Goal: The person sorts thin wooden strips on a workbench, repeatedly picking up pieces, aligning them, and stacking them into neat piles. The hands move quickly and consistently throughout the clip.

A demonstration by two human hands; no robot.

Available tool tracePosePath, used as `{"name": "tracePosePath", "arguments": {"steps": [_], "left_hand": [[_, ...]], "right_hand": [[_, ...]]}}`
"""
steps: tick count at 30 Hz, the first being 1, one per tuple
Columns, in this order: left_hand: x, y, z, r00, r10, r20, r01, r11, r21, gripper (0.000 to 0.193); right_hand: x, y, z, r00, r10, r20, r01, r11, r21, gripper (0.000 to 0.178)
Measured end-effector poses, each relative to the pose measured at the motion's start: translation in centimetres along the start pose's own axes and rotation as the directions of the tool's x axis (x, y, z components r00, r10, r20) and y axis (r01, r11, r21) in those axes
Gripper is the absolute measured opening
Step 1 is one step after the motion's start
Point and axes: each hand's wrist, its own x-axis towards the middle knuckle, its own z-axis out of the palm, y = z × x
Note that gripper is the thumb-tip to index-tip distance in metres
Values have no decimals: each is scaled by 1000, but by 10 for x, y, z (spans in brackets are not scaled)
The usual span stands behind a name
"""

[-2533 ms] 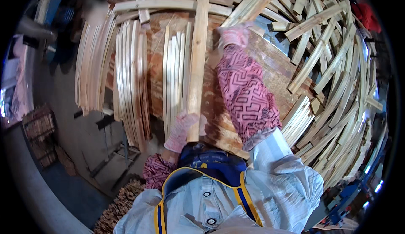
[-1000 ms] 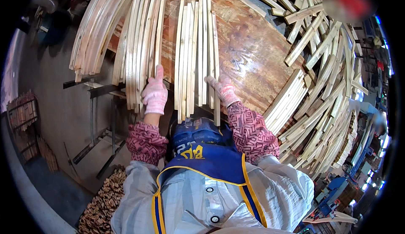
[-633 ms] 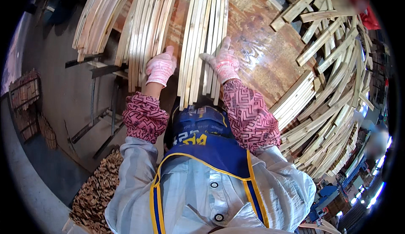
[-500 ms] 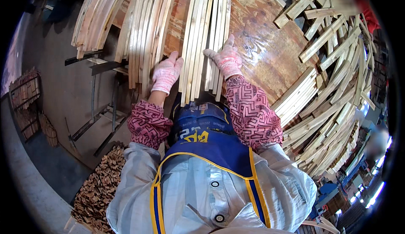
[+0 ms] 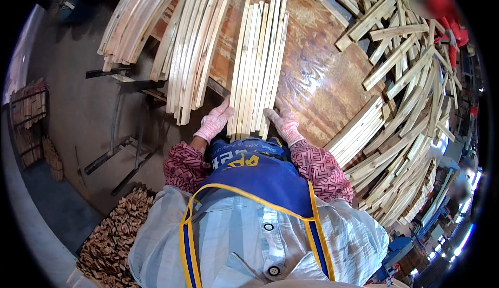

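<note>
Even, fairly bright light is falling across the scene, glare is shining off the plastic-covered table top (image 5: 317,75), fisheye distortion is bending straight slats near the black rim, and blur is softening the far right edge.

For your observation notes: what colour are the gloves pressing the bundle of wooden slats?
Pink and white knit gloves, clearest in the head view.
</note>
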Motion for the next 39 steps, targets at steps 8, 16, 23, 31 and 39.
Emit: {"name": "tracePosePath", "arguments": {"steps": [8,16,23,31,39], "left_hand": [[-8,24,3,998,-56,23,55,997,60,87],[-46,86,-3,999,11,-39,-17,989,-148,94],[-47,65,-23,996,84,38,-61,907,-416,67],[-47,77,-23,999,50,14,-44,956,-291,67],[-27,68,-28,997,-67,-44,76,961,266,79]], "right_hand": [[30,-56,-31,978,29,-204,-26,1000,15,52],[28,-170,58,999,42,-9,-42,925,-378,92],[46,-143,60,993,81,85,-108,915,389,75],[46,-152,76,988,-51,-146,36,994,-101,84],[39,-183,79,996,68,-60,-85,924,-372,84]]}}
